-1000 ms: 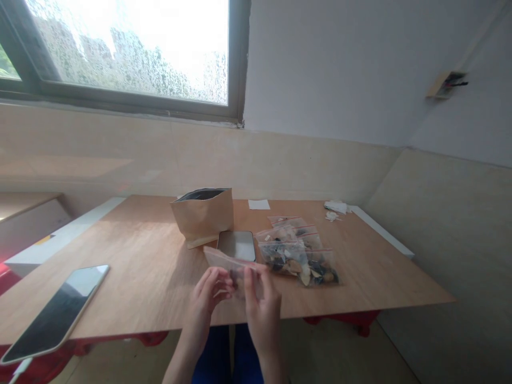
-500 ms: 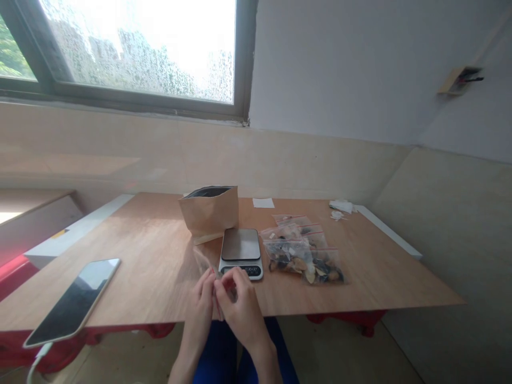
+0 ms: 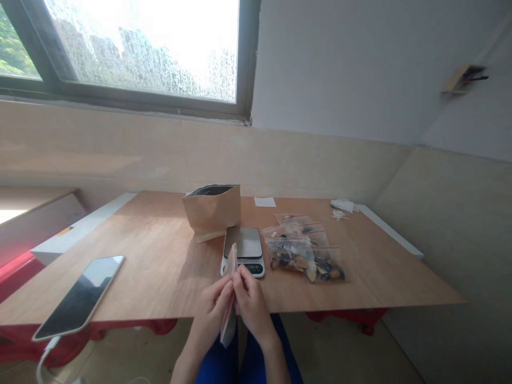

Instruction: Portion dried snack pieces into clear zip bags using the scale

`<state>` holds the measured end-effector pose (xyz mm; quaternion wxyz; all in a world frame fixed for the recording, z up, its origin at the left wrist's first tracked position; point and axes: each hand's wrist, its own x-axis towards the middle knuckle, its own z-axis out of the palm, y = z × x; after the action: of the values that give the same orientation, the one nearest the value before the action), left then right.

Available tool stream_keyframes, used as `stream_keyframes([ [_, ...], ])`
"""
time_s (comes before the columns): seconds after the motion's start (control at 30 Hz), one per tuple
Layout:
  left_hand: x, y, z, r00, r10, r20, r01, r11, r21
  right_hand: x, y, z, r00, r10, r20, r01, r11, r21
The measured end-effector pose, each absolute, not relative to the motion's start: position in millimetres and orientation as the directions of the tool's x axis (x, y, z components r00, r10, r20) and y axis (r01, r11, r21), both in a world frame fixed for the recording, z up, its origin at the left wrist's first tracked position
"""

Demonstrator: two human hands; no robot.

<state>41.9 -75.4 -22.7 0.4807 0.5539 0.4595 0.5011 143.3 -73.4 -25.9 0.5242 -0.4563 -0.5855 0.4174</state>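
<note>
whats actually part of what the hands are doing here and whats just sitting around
In hand:
small zip bag, pinched edge-on by left hand and right hand
scale
filled zip bags
brown pouch

Lying about:
phone
paper slip
white scraps

On the bench (image 3: 152, 266) lie a phone (image 3: 80, 296), a brown paper bag (image 3: 212, 210), a scale (image 3: 243, 249) and filled zip bags (image 3: 306, 253).
</note>
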Motion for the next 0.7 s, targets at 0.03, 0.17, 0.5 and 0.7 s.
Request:
stream_keyframes([
  [0.03, 43.7, -75.6, -23.6, 0.053, 0.992, 0.113, 0.027, -0.115, 0.993, 142.6, -72.6, -27.4, -0.013, 0.971, 0.24, 0.102, 0.24, -0.965],
  [0.17, 51.6, -77.2, -22.7, -0.028, 0.993, 0.111, 0.036, -0.11, 0.993, 141.0, -69.2, -31.6, 0.095, 0.957, 0.275, 0.117, 0.264, -0.957],
  [0.5, 48.1, -75.8, -31.4, -0.105, 0.982, 0.16, 0.191, -0.138, 0.972, 138.3, -65.7, -37.3, 0.253, 0.924, 0.286, 0.211, 0.236, -0.949],
  [0.7, 18.7, -73.4, -30.3, -0.295, 0.939, 0.175, 0.184, -0.124, 0.975, 168.6, -59.7, -38.5, 0.421, 0.868, 0.262, 0.123, 0.232, -0.965],
])
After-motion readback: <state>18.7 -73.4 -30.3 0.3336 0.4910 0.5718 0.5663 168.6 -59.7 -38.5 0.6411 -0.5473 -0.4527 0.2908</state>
